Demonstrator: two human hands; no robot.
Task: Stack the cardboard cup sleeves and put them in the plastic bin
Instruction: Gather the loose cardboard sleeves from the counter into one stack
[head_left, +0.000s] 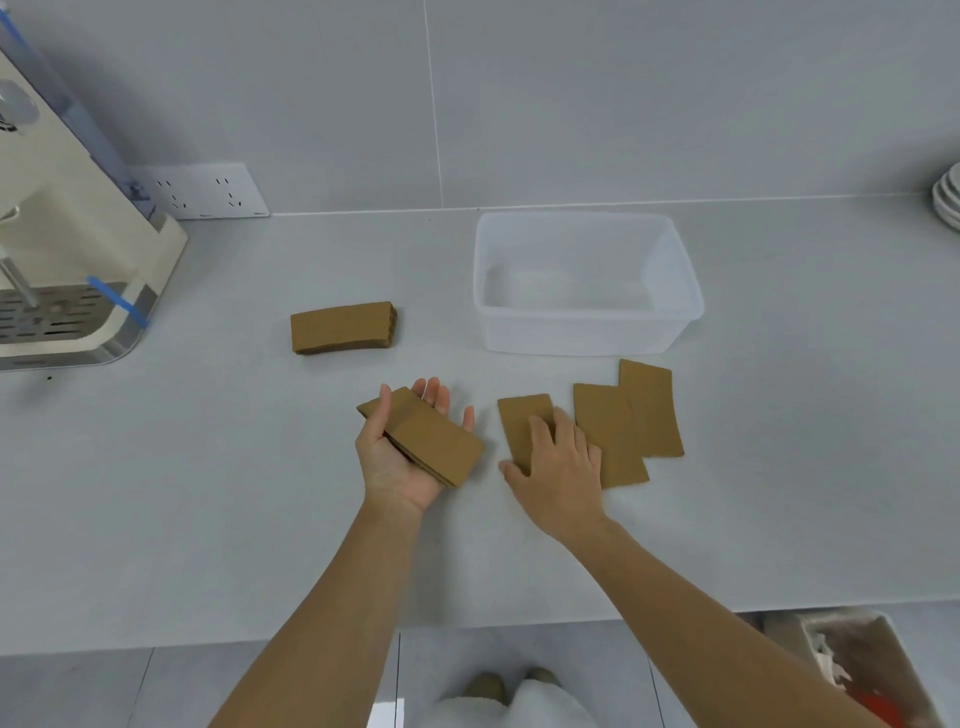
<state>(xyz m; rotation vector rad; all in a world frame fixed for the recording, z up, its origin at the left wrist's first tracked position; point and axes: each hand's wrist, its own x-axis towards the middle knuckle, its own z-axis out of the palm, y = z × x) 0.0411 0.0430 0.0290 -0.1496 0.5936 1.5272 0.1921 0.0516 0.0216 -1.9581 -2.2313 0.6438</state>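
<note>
On the counter (208, 493), flat brown sleeves (613, 431) lie overlapping.

- left hand (400, 457) palm up, fingers curled round a small stack of sleeves (423, 436), stack tilted, off the counter (208, 493)
- right hand (558, 467) flat, pressing on a single sleeve (522, 421) lying on the counter
- two more loose sleeves (631, 421) just right of it, overlapping each other
- finished stack (343, 327) further back, left (neat, lying flat)
- plastic bin (587, 332) behind the loose ones, nothing inside
- coffee machine (62, 249) far left
</note>
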